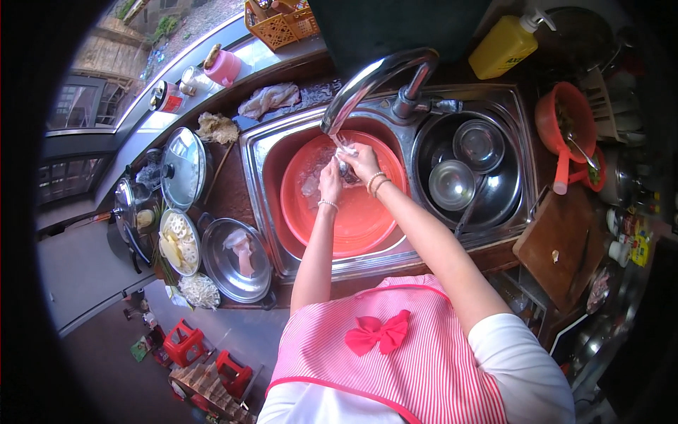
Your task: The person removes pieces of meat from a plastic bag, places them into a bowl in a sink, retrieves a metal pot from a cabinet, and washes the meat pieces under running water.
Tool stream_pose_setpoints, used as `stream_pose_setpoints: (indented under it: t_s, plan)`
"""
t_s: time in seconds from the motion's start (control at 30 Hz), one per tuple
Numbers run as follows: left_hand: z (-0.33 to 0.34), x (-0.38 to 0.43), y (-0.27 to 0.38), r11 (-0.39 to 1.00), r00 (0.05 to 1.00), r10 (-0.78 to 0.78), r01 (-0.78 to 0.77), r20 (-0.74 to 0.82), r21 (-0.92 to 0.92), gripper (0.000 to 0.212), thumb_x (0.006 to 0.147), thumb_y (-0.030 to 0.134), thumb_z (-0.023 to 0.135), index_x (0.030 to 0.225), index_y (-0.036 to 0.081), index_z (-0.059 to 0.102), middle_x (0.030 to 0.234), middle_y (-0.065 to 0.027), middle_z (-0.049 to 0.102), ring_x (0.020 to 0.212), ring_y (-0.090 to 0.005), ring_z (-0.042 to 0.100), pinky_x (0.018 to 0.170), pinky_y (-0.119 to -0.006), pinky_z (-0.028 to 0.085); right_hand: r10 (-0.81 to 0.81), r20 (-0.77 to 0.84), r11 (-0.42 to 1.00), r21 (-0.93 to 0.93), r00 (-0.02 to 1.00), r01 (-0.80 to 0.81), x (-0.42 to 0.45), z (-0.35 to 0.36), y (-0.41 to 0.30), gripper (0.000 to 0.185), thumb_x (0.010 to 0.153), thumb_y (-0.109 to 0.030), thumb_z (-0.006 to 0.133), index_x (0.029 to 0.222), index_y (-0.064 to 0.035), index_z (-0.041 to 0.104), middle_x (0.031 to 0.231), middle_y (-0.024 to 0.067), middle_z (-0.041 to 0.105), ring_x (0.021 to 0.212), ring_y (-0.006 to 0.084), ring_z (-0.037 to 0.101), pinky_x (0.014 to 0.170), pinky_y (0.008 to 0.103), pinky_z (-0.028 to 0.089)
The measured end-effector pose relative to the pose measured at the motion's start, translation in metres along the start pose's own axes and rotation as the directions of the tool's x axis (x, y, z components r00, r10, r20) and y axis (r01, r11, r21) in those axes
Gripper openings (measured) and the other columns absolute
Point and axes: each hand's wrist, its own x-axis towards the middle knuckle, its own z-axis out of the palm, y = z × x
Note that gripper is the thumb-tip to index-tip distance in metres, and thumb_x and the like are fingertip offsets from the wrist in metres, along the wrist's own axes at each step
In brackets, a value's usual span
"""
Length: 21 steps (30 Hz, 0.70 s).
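Note:
My left hand [330,181] and my right hand [362,163] meet under the chrome faucet [365,79], both gripping a whitish, wet piece of food [346,152]. Water runs from the spout onto it. My fingers partly cover the piece, so its exact kind is unclear. Below the hands, an orange-red plastic basin [365,233] sits in the left bowl of a stainless steel sink [286,265]. Translucent pale pieces [311,185] lie in the basin's water, left of my left hand.
Left of the sink, a metal pot [212,265] holds a pale, pinkish piece, beside a plate of sliced lotus root [177,233] and a glass lid [183,169]. Metal bowls [452,185] fill the right sink bowl. A wooden cutting board [561,244] and red strainer [545,122] stand right.

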Motion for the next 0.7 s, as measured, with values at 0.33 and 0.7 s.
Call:
stream_pose_setpoints:
  t_s: [0.33, 0.7]
  plan:
    - [0.037, 0.022, 0.018, 0.986, 0.982, -0.006, -0.025, 0.190, 0.163, 0.045, 0.088, 0.041, 0.037, 0.075, 0.003, 0.057, 0.061, -0.0009, 0.054, 0.059, -0.0095, 0.048, 0.056, -0.027, 0.038, 0.212, -0.178, 0.949, 0.272, 0.961, -0.159, -0.004, -0.046, -0.021, 0.013, 0.078, -0.009, 0.059, 0.088, -0.0018, 0.060, 0.071, -0.0025, 0.057, 0.052, 0.0015, 0.045, 0.046, 0.0150, 0.036]
    - [0.003, 0.015, 0.030, 0.903, 0.989, 0.005, -0.069, 0.150, 0.424, 0.039, 0.088, 0.039, 0.037, 0.106, 0.010, 0.056, 0.090, -0.0074, 0.062, 0.088, -0.0197, 0.056, 0.087, -0.044, 0.026, 0.120, -0.073, 0.940, 0.328, 0.990, -0.090, -0.003, -0.019, -0.014, 0.015, 0.078, -0.011, 0.060, 0.087, -0.0002, 0.061, 0.073, -0.0008, 0.059, 0.060, 0.0047, 0.050, 0.051, 0.0201, 0.041]
